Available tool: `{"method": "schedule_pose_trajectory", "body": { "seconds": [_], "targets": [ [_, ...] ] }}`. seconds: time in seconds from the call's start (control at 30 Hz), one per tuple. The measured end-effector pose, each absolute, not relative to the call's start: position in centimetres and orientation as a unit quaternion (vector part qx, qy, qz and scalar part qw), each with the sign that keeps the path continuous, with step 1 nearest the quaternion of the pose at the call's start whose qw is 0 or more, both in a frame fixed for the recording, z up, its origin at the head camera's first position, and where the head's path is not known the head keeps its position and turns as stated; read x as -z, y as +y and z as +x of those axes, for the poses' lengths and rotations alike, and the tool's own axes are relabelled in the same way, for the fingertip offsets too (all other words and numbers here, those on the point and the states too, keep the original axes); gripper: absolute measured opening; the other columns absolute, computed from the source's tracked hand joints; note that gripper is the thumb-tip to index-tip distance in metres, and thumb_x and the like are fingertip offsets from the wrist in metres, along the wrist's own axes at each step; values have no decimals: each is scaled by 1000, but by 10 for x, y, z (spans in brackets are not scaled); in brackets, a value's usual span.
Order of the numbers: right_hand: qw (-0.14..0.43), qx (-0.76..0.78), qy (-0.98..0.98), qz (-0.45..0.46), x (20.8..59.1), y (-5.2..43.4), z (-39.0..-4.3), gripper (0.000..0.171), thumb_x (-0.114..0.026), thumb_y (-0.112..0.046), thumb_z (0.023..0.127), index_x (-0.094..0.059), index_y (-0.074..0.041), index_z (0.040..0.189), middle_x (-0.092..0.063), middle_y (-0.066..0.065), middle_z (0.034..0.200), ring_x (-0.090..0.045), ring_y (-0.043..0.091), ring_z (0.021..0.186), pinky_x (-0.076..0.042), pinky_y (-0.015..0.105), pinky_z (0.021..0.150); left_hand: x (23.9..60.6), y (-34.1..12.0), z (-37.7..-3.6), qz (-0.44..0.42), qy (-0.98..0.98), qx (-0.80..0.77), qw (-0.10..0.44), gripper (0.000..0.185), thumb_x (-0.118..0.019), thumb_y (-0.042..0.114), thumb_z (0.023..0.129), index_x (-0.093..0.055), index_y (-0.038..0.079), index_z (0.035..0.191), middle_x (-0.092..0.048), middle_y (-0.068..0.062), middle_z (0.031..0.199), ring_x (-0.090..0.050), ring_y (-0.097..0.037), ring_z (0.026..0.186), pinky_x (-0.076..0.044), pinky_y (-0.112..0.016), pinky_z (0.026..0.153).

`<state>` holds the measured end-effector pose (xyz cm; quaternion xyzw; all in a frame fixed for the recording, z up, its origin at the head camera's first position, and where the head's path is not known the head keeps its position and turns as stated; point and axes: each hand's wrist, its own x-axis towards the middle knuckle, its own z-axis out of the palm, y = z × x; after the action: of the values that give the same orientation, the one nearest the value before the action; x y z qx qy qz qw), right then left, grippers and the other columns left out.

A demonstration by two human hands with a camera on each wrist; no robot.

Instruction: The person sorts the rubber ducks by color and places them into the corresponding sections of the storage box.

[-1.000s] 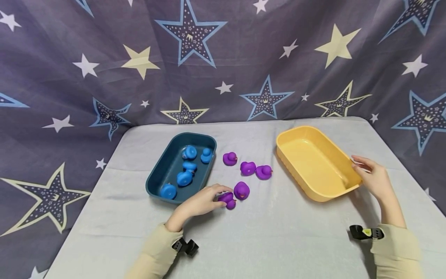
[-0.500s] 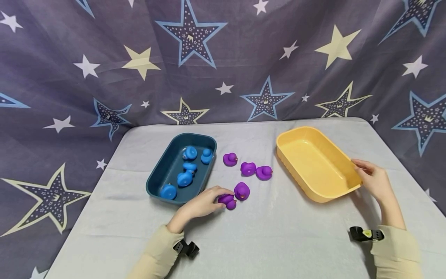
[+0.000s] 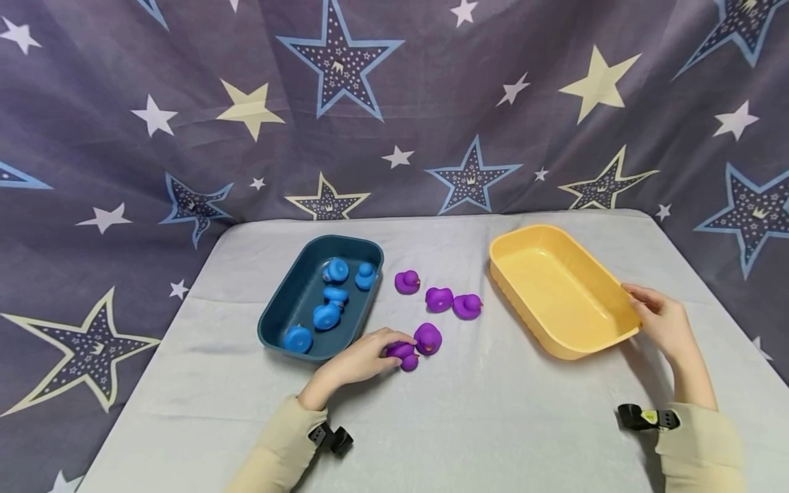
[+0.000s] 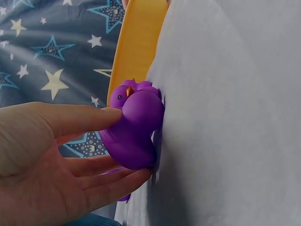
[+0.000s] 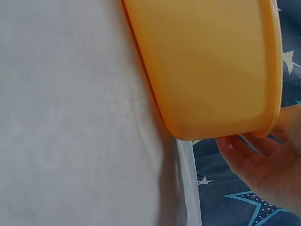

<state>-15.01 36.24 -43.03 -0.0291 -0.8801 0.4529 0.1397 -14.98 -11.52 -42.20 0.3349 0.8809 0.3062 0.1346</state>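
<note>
In the head view my left hand (image 3: 364,356) is at the near right corner of the dark teal bin, its thumb and fingers around a purple rubber duck (image 4: 136,122) on the table. The left wrist view has the thumb on one side of this duck and fingers on the other. Another purple duck (image 3: 428,339) sits just beside the fingertips. My right hand (image 3: 666,318) holds the right side of a yellow bin (image 3: 555,294) near its rim. Seen from the right wrist, some fingers (image 5: 235,153) are at the bin's outer wall, partly hidden by it.
The dark teal bin (image 3: 280,294) on the left holds several blue ducks (image 3: 327,315). More purple ducks (image 3: 439,299) sit between the two bins. A star-patterned cloth (image 3: 394,103) hangs behind the white-covered table (image 3: 493,424).
My left fingers have drawn slightly closer around the purple duck, which stays in place. The right hand's raised forefinger has come down against the yellow bin. Bins and ducks have not visibly moved.
</note>
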Motion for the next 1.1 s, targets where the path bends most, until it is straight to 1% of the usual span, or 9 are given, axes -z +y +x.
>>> {"method": "schedule_pose_trajectory", "body": {
  "seconds": [0.03, 0.27, 0.3, 0.37, 0.4, 0.47, 0.63, 0.83, 1.1],
  "targets": [
    [138, -453, -881, -21, 430, 362, -149, 37, -46, -10, 93, -49, 16, 120, -45, -39, 86, -48, -16, 71, -42, 8, 55, 423, -115, -150, 335, 881, -307, 134, 32, -58, 7, 87, -58, 8, 119, -59, -10, 110, -53, -21, 100, -43, -36, 87],
    [146, -458, -876, -23, 430, 362, -149, 35, -46, -8, 93, -50, 15, 119, -46, -39, 86, -47, -16, 72, -41, 7, 56, 425, -114, -153, 332, 879, -319, 128, 27, -60, 7, 86, -58, 8, 112, -59, -8, 106, -53, -19, 94, -44, -34, 84],
    [147, -462, -874, -29, 432, 362, -150, 34, -47, -9, 93, -52, 12, 119, -47, -39, 86, -47, -17, 72, -41, 7, 56, 426, -114, -153, 332, 878, -321, 127, 26, -60, 7, 85, -59, 8, 111, -59, -7, 105, -53, -18, 92, -44, -33, 83],
    [148, -463, -873, -30, 433, 363, -150, 35, -46, -10, 93, -52, 12, 119, -48, -38, 86, -48, -16, 72, -41, 6, 56, 426, -113, -153, 334, 876, -324, 124, 25, -61, 7, 85, -59, 8, 110, -59, -7, 102, -52, -18, 89, -44, -32, 81],
    [147, -468, -871, -37, 433, 363, -150, 34, -47, -11, 93, -53, 10, 119, -48, -37, 86, -48, -16, 72, -41, 6, 56, 426, -113, -153, 335, 876, -324, 122, 25, -61, 7, 85, -59, 8, 109, -59, -7, 101, -52, -18, 88, -44, -31, 80],
    [146, -466, -872, -39, 434, 363, -150, 35, -46, -11, 93, -53, 11, 119, -48, -37, 86, -48, -16, 71, -41, 7, 55, 426, -113, -153, 335, 876, -325, 121, 24, -62, 7, 84, -59, 8, 108, -60, -6, 100, -52, -17, 87, -44, -31, 79],
    [149, -453, -878, -27, 431, 361, -149, 35, -46, -9, 93, -50, 16, 118, -46, -39, 85, -47, -16, 71, -41, 7, 55, 424, -111, -152, 328, 876, -331, 124, 25, -61, 6, 84, -59, 8, 109, -60, -7, 103, -54, -17, 88, -45, -31, 79],
    [157, -450, -879, -23, 429, 359, -148, 34, -46, -7, 92, -50, 17, 116, -45, -39, 86, -46, -17, 71, -40, 6, 55, 417, -109, -151, 312, 873, -351, 132, 26, -60, 7, 85, -58, 9, 111, -60, -6, 108, -53, -18, 91, -45, -30, 78],
    [156, -450, -879, -23, 429, 358, -148, 35, -46, -7, 93, -49, 18, 117, -45, -39, 88, -46, -18, 74, -41, 5, 57, 412, -105, -153, 319, 871, -356, 118, 27, -59, 6, 85, -58, 8, 112, -60, -7, 108, -53, -20, 94, -46, -32, 79]
  ]
}}
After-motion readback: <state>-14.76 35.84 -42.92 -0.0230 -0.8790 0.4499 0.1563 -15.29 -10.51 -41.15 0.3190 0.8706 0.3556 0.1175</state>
